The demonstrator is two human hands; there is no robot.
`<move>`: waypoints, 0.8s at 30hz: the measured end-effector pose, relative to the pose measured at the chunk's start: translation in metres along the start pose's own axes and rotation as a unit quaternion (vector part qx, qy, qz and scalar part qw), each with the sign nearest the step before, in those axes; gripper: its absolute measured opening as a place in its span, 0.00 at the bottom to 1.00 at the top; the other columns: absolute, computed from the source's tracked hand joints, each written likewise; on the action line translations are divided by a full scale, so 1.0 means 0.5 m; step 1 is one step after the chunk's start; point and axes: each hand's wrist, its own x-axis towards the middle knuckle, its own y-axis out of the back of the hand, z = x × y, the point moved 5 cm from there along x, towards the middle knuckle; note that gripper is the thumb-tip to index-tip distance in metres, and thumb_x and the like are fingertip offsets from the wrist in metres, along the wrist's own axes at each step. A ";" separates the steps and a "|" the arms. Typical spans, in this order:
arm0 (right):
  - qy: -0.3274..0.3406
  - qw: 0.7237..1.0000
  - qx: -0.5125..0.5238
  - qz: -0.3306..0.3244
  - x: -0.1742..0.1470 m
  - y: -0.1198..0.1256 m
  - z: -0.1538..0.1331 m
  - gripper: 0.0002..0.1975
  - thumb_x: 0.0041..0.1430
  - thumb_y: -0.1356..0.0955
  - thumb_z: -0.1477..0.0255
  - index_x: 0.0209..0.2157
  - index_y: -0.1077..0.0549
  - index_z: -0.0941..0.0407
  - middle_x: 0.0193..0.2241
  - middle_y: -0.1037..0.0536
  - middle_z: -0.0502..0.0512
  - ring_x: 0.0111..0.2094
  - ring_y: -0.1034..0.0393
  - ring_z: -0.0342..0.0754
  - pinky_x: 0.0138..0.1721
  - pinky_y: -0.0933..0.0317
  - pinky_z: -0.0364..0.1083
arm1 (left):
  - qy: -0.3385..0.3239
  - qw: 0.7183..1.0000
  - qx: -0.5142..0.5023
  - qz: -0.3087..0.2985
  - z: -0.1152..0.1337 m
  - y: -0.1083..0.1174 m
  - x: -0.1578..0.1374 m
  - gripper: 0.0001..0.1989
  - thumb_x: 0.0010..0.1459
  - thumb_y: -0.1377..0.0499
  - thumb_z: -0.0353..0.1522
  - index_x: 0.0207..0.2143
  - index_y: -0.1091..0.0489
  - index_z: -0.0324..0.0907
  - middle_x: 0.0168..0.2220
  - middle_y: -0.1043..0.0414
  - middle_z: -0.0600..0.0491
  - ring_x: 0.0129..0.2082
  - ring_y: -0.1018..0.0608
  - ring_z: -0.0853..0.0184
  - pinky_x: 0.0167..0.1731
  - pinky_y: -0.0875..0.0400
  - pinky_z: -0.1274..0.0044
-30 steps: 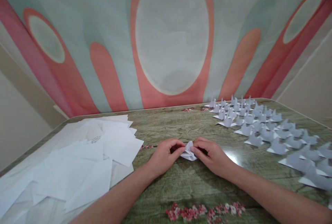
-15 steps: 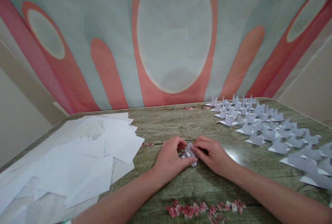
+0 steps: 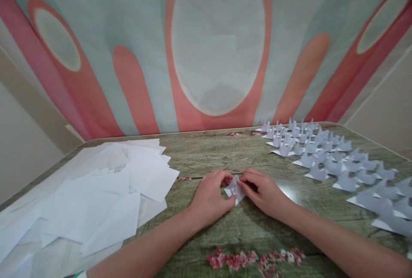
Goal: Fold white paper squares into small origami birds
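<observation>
Between my two hands, over the middle of the table, is a small piece of folded white paper. My left hand grips its left side, the thumb at the near edge and the curled fingers behind. On the right, my right hand pinches the paper's upper right side between thumb and fingertips. The fingertips partly cover the paper, so its exact fold is hard to make out.
Loose white paper sheets overlap in a wide pile on the left. Rows of folded white paper birds stand on the right. The wood-patterned table meets a painted backdrop at its far edge.
My left thumb has drawn back to the left along the paper's near edge. More of the paper's front shows now, looking flatter and wider. My right hand has barely moved.
</observation>
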 end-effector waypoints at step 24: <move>-0.026 1.000 -0.012 -0.004 0.001 -0.002 0.004 0.07 0.57 0.39 0.75 0.25 0.34 0.56 0.24 0.34 0.50 0.26 0.38 0.44 0.28 0.44 0.43 | 0.024 0.998 -0.043 0.028 -0.020 -0.006 0.017 0.06 0.53 0.46 0.31 0.32 0.30 0.42 0.29 0.27 0.55 0.29 0.26 0.69 0.32 0.33 0.78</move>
